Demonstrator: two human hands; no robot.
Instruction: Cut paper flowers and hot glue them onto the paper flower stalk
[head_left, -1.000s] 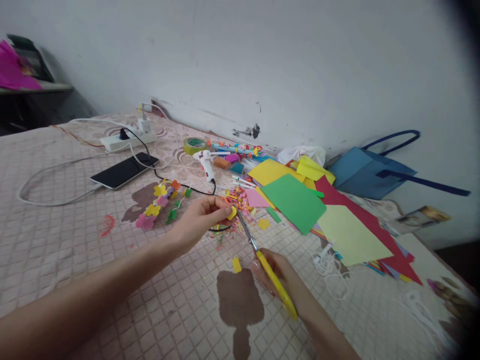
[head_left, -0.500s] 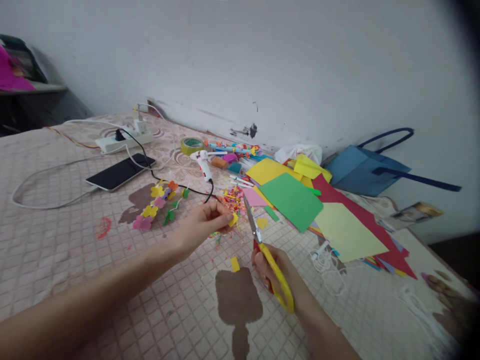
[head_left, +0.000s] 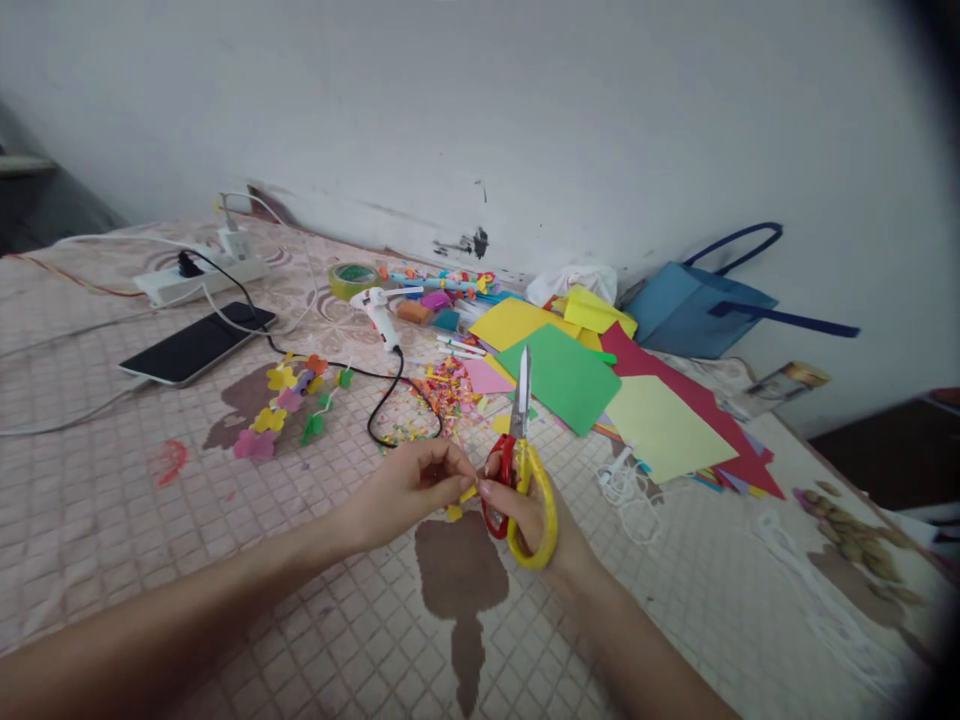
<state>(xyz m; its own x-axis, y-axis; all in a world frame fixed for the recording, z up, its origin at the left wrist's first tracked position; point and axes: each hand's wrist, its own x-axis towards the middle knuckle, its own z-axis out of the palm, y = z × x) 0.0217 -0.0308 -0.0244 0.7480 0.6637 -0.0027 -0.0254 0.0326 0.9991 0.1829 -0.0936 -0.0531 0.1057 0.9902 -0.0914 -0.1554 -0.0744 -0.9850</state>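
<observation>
My left hand (head_left: 420, 490) pinches a small yellow paper piece (head_left: 469, 493) between thumb and fingers. Close against it, my right hand (head_left: 536, 515) is closed round the scissors (head_left: 523, 440), which have one red and one yellow handle. Their blades are together and point away from me. The right fingertips are right beside the paper piece, and I cannot tell whether they also touch it. Another bit of yellow paper (head_left: 454, 513) shows just below the left fingers. Past the hands lies a heap of tiny coloured paper scraps (head_left: 450, 395).
Coloured sheets, a green one (head_left: 562, 375) among them, lie right of centre near a blue bag (head_left: 694, 310). A white glue gun (head_left: 381, 318) with a black cord stands behind. To the left are paper flowers (head_left: 270, 418), a phone (head_left: 199, 345) and a power strip (head_left: 202, 275).
The two hands have come together; the right one has turned the scissors more upright and closer to the left fingers. The camera view has shifted a little to the right.
</observation>
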